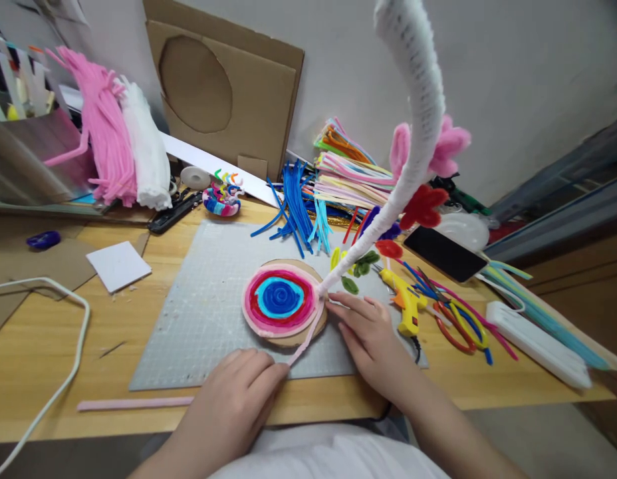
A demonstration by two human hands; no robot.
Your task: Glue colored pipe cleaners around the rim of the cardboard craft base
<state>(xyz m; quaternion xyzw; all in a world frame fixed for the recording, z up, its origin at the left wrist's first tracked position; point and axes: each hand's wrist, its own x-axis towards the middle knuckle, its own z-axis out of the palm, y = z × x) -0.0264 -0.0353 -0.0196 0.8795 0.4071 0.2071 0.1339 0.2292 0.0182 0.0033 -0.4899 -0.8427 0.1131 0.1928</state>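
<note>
A round cardboard disc (288, 342) lies on the cutting mat, with rings of blue, light blue, red and pink pipe cleaner coiled on it. A light pink pipe cleaner (306, 342) runs from the disc's right edge to my left hand (233, 399), whose fingers are closed on it. My right hand (371, 336) has its fingertips on the disc's right rim, at the foot of a white wrapped stem (388, 209). The stem curves up toward the camera. Pink flowers (448, 148), a red flower (423, 207) and green leaves (363, 265) show along or behind it.
A yellow glue gun (408, 303), scissors (455, 326), a phone (445, 253) and a white power strip (538, 342) lie right. Pipe cleaner bundles (293, 199) stand behind the grey mat (189, 319). A white cable (82, 332) crosses the left side; cardboard (263, 93) leans on the wall.
</note>
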